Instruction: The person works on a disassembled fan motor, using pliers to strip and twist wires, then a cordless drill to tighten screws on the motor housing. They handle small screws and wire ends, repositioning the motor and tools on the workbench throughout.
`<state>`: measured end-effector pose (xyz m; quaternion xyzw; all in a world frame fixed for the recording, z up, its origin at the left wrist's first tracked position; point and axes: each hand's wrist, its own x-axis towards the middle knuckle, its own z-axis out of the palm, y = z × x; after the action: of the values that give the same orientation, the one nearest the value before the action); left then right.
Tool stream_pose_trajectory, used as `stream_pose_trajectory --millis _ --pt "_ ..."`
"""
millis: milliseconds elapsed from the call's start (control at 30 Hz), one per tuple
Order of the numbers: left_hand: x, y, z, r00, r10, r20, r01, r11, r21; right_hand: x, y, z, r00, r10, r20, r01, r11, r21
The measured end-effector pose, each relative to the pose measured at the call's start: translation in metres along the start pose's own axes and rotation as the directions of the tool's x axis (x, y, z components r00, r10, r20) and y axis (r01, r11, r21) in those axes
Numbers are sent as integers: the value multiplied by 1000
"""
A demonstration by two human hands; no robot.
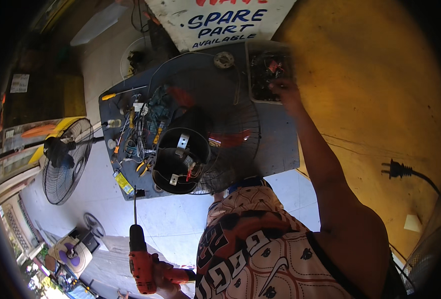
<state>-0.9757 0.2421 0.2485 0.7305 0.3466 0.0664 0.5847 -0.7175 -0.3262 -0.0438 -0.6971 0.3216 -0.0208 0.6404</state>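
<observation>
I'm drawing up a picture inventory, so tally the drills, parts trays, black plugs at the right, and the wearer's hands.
Drills: 1, the red drill
Parts trays: 1, the parts tray
Plugs: 1, the black plug
Hands: 2, the left hand and right hand
Total: 5

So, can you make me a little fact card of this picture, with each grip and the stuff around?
Left grip: holding a red power drill
Right grip: at a tray of small parts; can't tell if it holds anything
Table: dark top
On the table: black round housing, tangled wires, yellow-handled screwdriver
Left of table: black fan
Far right: black plug
</observation>
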Motion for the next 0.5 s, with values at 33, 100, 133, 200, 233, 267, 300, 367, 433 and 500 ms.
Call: stream_pose_trajectory --millis 33,100,133,200,233,267,300,367,433,500 --pt "3 2 1 1000 19 7 -19 1000 -8 -7 -8 1 1000 -4 -26 4 1000 -5" --pt "9 5 2 998 46 38 -44 999 -29 -19 -23 2 998 -34 -58 34 999 0" --pt "11 6 3 997 56 51 -54 998 -40 -23 -28 2 996 -57 -66 58 998 9" --pt "15 8 4 995 64 82 -60 997 -57 -27 -35 0 989 -118 -88 118 993 -8" --pt "16 9 3 993 67 98 -61 996 -67 -28 -38 0 982 -157 -102 155 987 -33" --pt "16 8 4 991 67 115 -59 995 -78 -29 -40 0 977 -169 -127 162 985 -68" --pt "17 9 2 988 77 135 -65 994 -85 -31 -42 1 976 -193 -100 201 977 73" --pt "15 9 1 979 84 184 -64 992 -113 -39 -51 8 987 -136 -90 158 937 312" --pt "13 9 -1 964 92 250 -57 988 -146 -57 -63 19 985 -161 65 93 802 590" --pt "10 10 -1 944 110 311 -61 984 -166 -84 -80 37 965 -170 197 -37 661 749"
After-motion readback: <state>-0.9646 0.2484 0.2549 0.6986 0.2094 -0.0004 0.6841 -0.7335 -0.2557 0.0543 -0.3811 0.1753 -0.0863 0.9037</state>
